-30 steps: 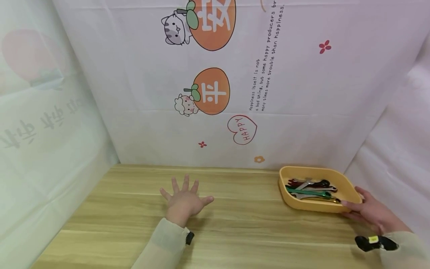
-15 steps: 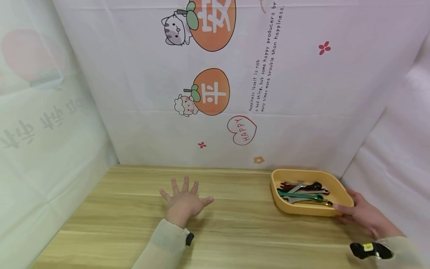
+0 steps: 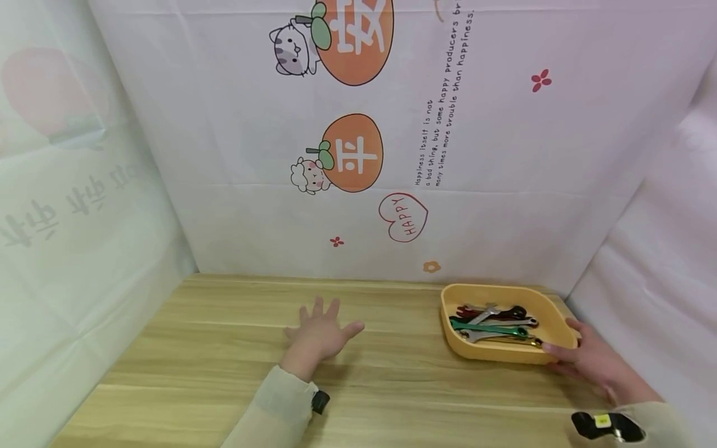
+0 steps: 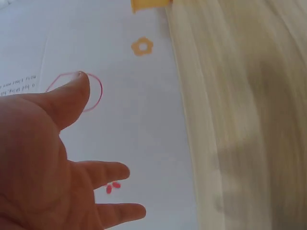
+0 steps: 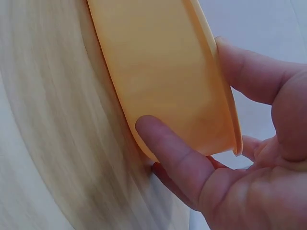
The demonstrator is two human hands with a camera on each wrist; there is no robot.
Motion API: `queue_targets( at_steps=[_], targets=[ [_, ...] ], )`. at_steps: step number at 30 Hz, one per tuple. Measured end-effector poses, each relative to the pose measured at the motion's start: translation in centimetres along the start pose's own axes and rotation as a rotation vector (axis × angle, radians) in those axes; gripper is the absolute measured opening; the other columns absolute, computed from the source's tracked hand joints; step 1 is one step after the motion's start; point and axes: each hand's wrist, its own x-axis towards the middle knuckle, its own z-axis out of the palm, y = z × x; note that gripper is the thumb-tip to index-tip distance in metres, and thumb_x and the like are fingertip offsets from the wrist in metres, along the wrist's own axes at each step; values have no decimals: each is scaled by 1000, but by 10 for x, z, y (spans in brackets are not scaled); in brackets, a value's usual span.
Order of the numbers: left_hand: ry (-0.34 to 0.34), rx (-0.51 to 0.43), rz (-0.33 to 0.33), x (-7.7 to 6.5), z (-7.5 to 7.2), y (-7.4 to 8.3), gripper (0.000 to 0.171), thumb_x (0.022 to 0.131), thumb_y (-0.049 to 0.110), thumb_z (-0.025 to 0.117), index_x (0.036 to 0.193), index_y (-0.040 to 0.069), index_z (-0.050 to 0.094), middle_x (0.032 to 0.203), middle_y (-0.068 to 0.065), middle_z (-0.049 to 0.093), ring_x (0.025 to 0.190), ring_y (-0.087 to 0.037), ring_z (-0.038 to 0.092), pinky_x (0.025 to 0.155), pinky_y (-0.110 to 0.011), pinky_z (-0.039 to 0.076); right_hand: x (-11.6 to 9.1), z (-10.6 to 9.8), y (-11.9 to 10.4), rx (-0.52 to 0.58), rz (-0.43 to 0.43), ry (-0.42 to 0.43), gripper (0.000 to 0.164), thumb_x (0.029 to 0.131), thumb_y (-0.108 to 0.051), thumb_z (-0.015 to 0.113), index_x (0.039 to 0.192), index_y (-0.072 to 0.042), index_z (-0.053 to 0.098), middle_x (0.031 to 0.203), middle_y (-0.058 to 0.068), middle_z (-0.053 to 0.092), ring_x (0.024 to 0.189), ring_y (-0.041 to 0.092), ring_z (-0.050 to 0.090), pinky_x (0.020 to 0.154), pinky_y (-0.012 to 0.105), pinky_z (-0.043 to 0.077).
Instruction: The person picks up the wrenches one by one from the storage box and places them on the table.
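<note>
A yellow plastic bin (image 3: pixel 495 353) sits on the table at the right, near the back wall. Inside lie several wrenches (image 3: pixel 493 330) in green, silver, red, black and gold. My right hand (image 3: pixel 602 364) grips the bin's right end; in the right wrist view the thumb (image 5: pixel 249 72) is at the rim and a finger (image 5: pixel 168 143) lies against the outer wall (image 5: pixel 158 62). My left hand (image 3: pixel 319 336) is spread over the left-middle of the table and holds nothing. In the left wrist view its thumb and two fingers show straight.
The wood-grain table (image 3: pixel 392 398) meets a white printed sheet (image 3: pixel 493 155) hanging at the back. White sheets also hang on the left (image 3: pixel 73 280) and right (image 3: pixel 666 249). Each wrist wears a black band (image 3: pixel 607 426).
The bin has slid left and slightly nearer in my right hand's grip, carrying the wrenches along. My left hand has turned and shifted slightly right.
</note>
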Motion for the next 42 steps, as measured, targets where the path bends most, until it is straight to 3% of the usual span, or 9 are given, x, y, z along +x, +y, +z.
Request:
queue_targets(
  at_steps=[5, 8, 13, 16, 20, 24, 31, 37, 42],
  targets=[
    [-1, -206, 81, 3, 8, 10, 82, 95, 55, 59, 154, 4, 34, 154, -28, 31, 137, -52, 30, 106, -65, 30, -3, 13, -4, -22, 5, 10, 108, 95, -1, 67, 145, 7, -28, 128, 49, 29, 94, 30, 66, 85, 47, 54],
    [-22, -337, 81, 8, 13, 15, 78, 94, 51, 64, 153, 7, 37, 150, -25, 38, 133, -45, 40, 104, -58, 37, -5, 20, -7, -33, 7, 16, 107, 94, -1, 67, 146, 7, -26, 128, 49, 30, 94, 30, 66, 85, 47, 55],
    [-104, -610, 70, 16, 20, 21, 70, 93, 43, 70, 148, 10, 45, 138, -21, 51, 106, -37, 60, 83, -50, 53, -7, 32, -10, -66, 25, 35, 110, 93, -7, 71, 149, 6, -23, 130, 51, 27, 93, 32, 66, 83, 45, 56],
    [-165, -782, 53, 19, 25, 23, 68, 91, 35, 74, 147, 7, 46, 127, -19, 57, 94, -36, 63, 69, -45, 58, -8, 37, -10, -78, 33, 42, 111, 92, -8, 72, 149, 6, -22, 131, 50, 25, 92, 31, 66, 82, 43, 56],
    [-229, -999, 21, 22, 33, 28, 66, 91, 25, 76, 146, 3, 45, 115, -18, 62, 103, -39, 63, 70, -45, 59, -8, 46, -12, -91, 40, 46, 111, 92, -9, 73, 149, 7, -21, 131, 47, 26, 91, 28, 65, 81, 41, 57],
    [-270, -1163, -16, 24, 39, 34, 65, 92, 19, 74, 146, 0, 43, 115, -20, 62, 103, -41, 64, 72, -45, 59, -8, 58, -17, -96, 42, 48, 110, 92, -10, 73, 149, 8, -18, 130, 47, 32, 91, 29, 65, 81, 42, 57],
    [-295, -1276, -81, 26, 45, 41, 69, 92, 23, 74, 147, 0, 40, 122, -23, 60, 102, -42, 63, 71, -43, 59, -10, 81, -22, -72, 29, 38, 106, 92, -7, 72, 150, 7, -17, 133, 48, 29, 93, 29, 65, 82, 43, 56],
    [-287, -1291, -113, 27, 49, 40, 64, 95, 21, 71, 147, 1, 41, 126, -30, 55, 99, -41, 64, 72, -44, 59, -12, 94, -26, -105, 34, 23, 107, 92, -12, 73, 151, 7, -13, 135, 49, 29, 100, 31, 63, 83, 43, 56],
    [-276, -1314, -138, 30, 51, 38, 57, 96, 19, 69, 144, 0, 44, 120, -27, 56, 94, -36, 65, 74, -44, 59, -12, 102, -28, -119, 37, 18, 108, 90, -14, 76, 151, 7, -11, 137, 48, 28, 103, 32, 62, 83, 42, 56]
  ],
)
